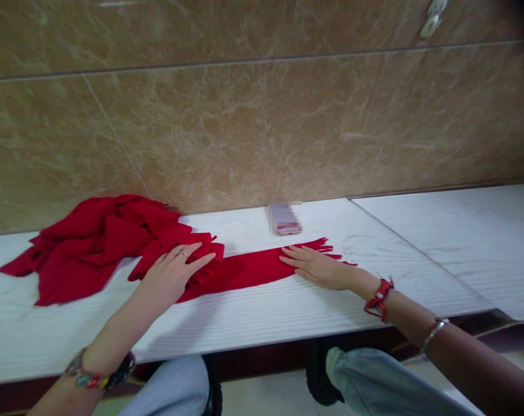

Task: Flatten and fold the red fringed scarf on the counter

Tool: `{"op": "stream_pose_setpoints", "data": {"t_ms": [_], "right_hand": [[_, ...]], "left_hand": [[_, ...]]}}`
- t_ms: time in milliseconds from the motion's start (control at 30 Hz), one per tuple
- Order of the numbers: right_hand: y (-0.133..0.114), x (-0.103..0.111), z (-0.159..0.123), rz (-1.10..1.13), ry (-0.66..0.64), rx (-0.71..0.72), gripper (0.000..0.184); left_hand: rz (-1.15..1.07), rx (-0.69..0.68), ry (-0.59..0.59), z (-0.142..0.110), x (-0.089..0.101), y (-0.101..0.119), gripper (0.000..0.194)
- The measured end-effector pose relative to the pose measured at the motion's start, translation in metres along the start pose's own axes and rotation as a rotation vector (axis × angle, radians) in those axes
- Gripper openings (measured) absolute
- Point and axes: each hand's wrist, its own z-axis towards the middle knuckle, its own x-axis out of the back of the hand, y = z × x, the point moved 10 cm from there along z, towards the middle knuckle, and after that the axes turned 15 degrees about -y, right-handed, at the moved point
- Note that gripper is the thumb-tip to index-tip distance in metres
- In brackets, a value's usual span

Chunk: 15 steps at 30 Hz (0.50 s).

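Note:
A red fringed scarf (248, 268) lies stretched across the white table (262, 323), its fringe pointing right. My left hand (177, 271) rests flat, fingers spread, on a folded bunch of the scarf at its left part. My right hand (316, 266) lies flat with fingers stretched out on the scarf's right end, beside the fringe. A heap of more red cloth (92, 242) sits at the far left, touching the bunch under my left hand.
A pink phone (285, 219) lies by the brown marble wall (262, 115), just behind the scarf. A second white table (461, 242) adjoins on the right. My knees in grey trousers show below the table edge.

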Motion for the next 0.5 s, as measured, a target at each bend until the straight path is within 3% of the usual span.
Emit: {"op": "stream_pose_setpoints", "data": {"t_ms": [167, 367, 500], "right_hand": [[0.039, -0.008, -0.037, 0.036, 0.001, -0.051, 0.045], [0.079, -0.016, -0.086, 0.074, -0.023, -0.110, 0.047], [0.081, -0.010, -0.095, 0.050, -0.063, -0.173, 0.051]], "left_hand": [[0.035, 0.095, -0.038, -0.005, -0.008, -0.009, 0.067], [0.032, 0.144, -0.003, 0.001, -0.006, 0.014, 0.064], [0.049, 0.148, 0.001, 0.001, -0.010, 0.026, 0.063]]}}
